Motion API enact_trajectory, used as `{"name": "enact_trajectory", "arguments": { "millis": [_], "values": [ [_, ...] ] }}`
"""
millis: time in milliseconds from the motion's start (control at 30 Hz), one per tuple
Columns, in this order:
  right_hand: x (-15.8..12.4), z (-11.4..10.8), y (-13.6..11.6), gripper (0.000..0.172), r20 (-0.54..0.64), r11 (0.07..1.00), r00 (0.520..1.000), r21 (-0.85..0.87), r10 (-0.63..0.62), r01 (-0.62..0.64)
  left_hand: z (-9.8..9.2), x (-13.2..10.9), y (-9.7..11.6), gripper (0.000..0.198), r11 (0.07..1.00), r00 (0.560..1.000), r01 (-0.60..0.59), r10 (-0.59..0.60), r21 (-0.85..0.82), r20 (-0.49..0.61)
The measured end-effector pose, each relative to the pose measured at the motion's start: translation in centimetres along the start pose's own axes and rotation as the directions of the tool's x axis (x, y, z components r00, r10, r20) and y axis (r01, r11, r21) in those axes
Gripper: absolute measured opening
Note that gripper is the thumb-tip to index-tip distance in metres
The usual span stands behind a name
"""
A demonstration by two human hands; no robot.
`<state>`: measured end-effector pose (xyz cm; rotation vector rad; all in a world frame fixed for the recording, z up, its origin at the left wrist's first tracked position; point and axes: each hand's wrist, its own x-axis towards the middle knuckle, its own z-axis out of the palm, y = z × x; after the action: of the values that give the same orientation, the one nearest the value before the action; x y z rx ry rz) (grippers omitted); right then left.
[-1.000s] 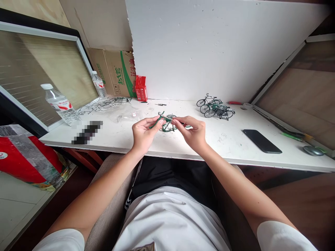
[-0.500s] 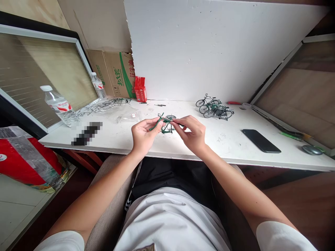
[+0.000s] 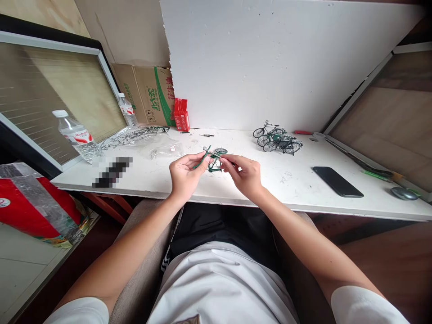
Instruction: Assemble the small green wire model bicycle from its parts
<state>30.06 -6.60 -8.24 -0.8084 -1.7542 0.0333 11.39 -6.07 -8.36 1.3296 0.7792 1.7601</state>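
Observation:
My left hand pinches a small green model bicycle frame between thumb and forefinger, just above the front part of the white table. My right hand pinches the same frame from the right side, fingers closed on its end. A small grey wheel lies on the table just behind the frame. Several finished green model bicycles stand together further back on the right.
A black phone lies at the right. Two water bottles and plastic bags of metal parts sit at the left. A red box and a cardboard carton stand at the back. Tools line the right edge.
My right hand has shifted slightly left and down along the frame, fingers curling tighter. My left hand holds almost still.

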Motion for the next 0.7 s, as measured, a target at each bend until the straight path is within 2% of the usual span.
{"name": "enact_trajectory", "arguments": {
  "millis": [300, 533, 600, 700],
  "values": [
    [0.0, 0.0, -0.8, 0.040, 0.086, 0.972, 0.981, 0.146, 0.174, -0.185, -0.1, 0.0, 0.2, 0.039, 1.000, 1.000, -0.009, 0.009, 0.005, 0.019],
    [0.3, 0.1, -0.4, 0.048, 0.180, 0.879, 0.918, 0.271, 0.354, -0.392, -0.2, 0.0, 0.1, 0.039, 1.000, 0.999, -0.019, 0.019, 0.007, 0.040],
    [0.2, 0.6, -0.1, 0.049, 0.192, 0.854, 0.909, 0.316, 0.370, -0.414, -0.1, 0.0, 0.0, 0.037, 0.999, 0.999, -0.029, 0.028, 0.023, 0.037],
    [-0.3, 1.5, -0.2, 0.050, 0.144, 0.865, 0.924, 0.326, 0.354, -0.382, 0.0, -0.2, -0.1, 0.036, 0.998, 0.999, -0.033, 0.032, 0.057, 0.006]
  ]
}}
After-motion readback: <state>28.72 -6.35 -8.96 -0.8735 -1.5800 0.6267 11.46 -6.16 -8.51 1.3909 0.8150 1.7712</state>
